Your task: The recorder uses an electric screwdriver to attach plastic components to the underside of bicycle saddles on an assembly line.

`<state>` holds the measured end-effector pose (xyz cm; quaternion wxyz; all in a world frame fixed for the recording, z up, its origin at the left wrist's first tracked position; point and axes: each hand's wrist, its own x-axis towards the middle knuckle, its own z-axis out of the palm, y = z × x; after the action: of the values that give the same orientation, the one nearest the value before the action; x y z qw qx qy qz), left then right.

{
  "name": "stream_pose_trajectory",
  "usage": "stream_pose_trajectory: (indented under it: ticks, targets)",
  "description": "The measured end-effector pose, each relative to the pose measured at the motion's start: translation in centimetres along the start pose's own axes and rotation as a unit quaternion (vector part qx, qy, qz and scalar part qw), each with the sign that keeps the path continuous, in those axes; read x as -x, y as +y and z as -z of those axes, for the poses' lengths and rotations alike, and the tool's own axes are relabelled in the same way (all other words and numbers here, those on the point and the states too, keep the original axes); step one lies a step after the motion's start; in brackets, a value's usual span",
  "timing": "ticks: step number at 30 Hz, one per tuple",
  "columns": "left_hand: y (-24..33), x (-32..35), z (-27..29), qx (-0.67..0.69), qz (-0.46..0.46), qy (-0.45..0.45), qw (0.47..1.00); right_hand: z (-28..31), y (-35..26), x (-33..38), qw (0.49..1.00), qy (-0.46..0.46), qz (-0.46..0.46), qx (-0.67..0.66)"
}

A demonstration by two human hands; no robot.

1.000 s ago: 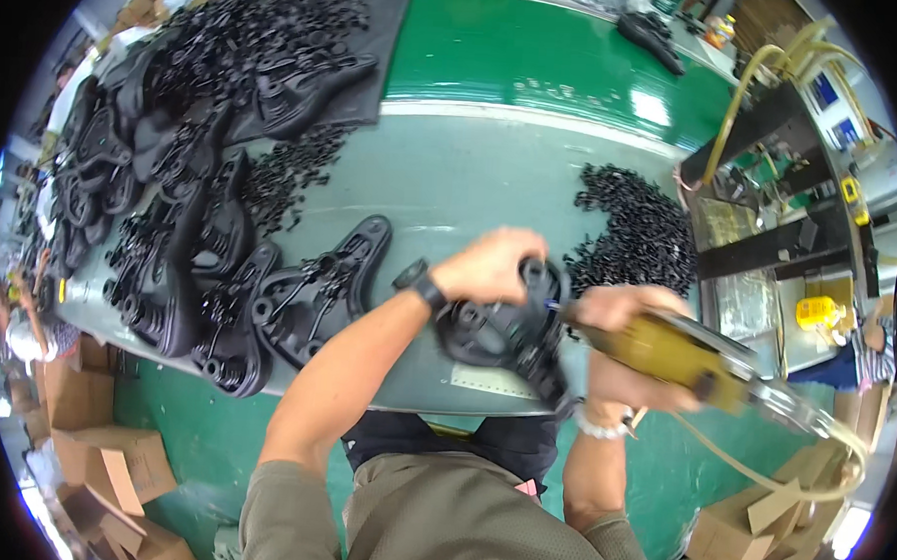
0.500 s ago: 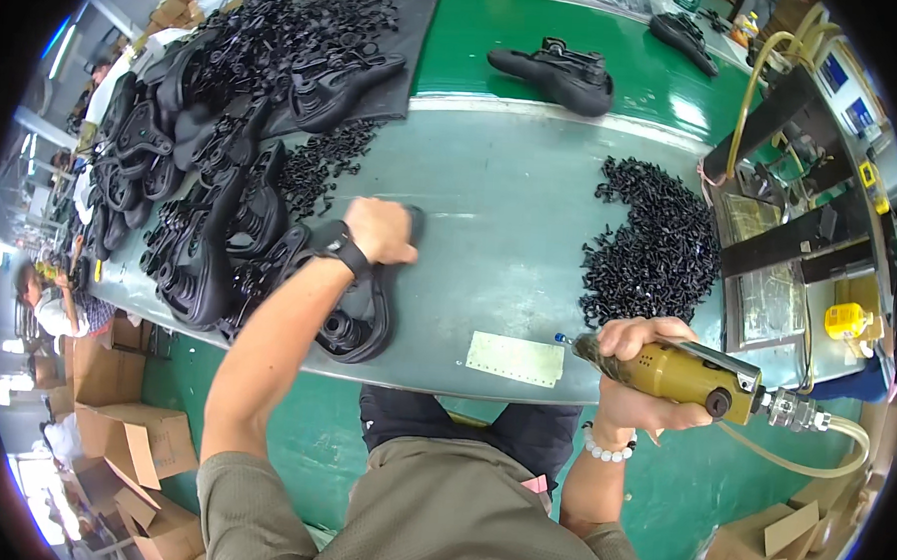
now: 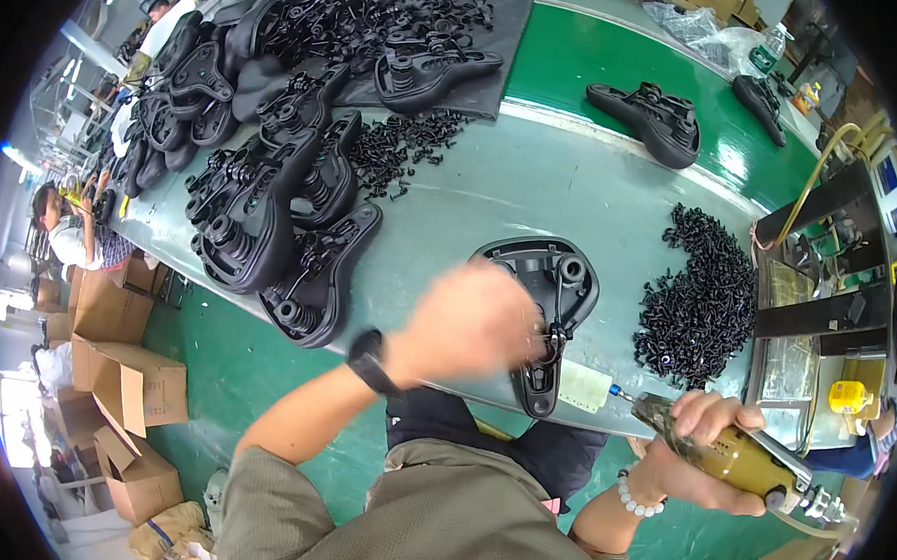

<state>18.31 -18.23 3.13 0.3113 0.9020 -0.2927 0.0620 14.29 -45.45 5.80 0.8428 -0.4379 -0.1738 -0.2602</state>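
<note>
A black bicycle saddle lies upside down on the grey table near its front edge. My left hand, blurred with motion, grips its near left side. My right hand holds a yellow-green pneumatic screwdriver at the table's front right; its bit points left toward the saddle's narrow end. A heap of small black parts lies just right of the saddle.
Many black saddles are stacked on the table's left and far side, with loose black screws among them. Another saddle lies on the green belt beyond. A metal rack stands at right. Cardboard boxes sit on the floor at left.
My left hand has brought a saddle from the left pile to the middle of the table in front of me. The screwdriver stayed at the front right.
</note>
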Motion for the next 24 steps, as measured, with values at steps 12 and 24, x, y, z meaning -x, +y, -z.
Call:
stream_pose_trajectory:
  ticks: [12, 24]
  targets:
    - [-19.4, 0.7, -0.1, -0.379, 0.306, 0.158, 0.859, -7.4, 6.2, -4.0, 0.992, -0.114, -0.049, -0.021]
    - [2.9, 3.8, -2.6, 0.611, 0.3, 0.187, 0.708, -9.3, 7.1, -2.2, 0.984, -0.112, -0.053, -0.131]
